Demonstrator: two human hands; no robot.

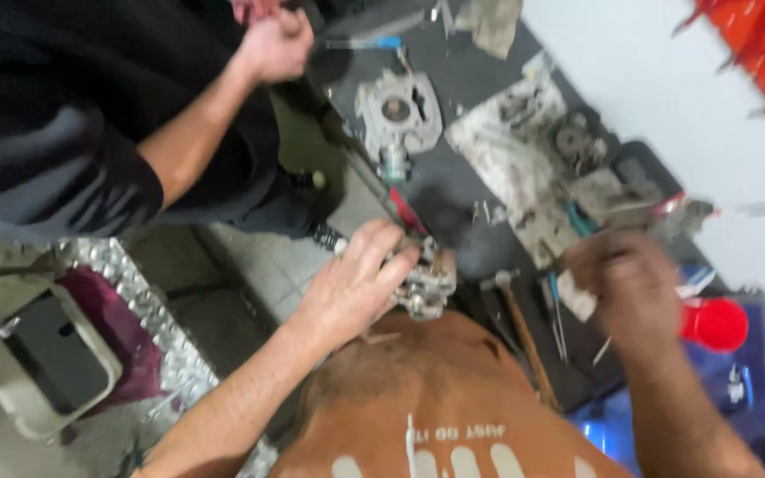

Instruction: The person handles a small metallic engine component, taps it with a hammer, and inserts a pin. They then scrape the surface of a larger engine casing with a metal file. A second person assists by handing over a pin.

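Centrally, a small metal engine part point(425, 285), silver-grey and irregular in outline, sits at the near edge of the dark counter point(453, 190), just ahead of the person's brown shirt point(418, 398). The left hand point(356, 279) lies over the part from the left, its fingers point(381, 252) curled around the part's upper side and gripping it. The right hand point(630, 283) hangs above the right portion of the counter, well apart from the part; it is motion-blurred, so whether it is spread, closed or holding anything cannot be told. A wooden-handled tool point(524, 332) lies on the counter between the two hands. Farther back rests a larger grey metal casting point(397, 111) with a round bore, and to its right a soiled rag point(524, 150) carrying greasy components. A red cap-shaped object point(714, 323) lies at the right edge, beside the right hand. At upper left, a second person in a black shirt point(37, 115) stands by the counter, one fist point(274, 44) clenched near its far end.
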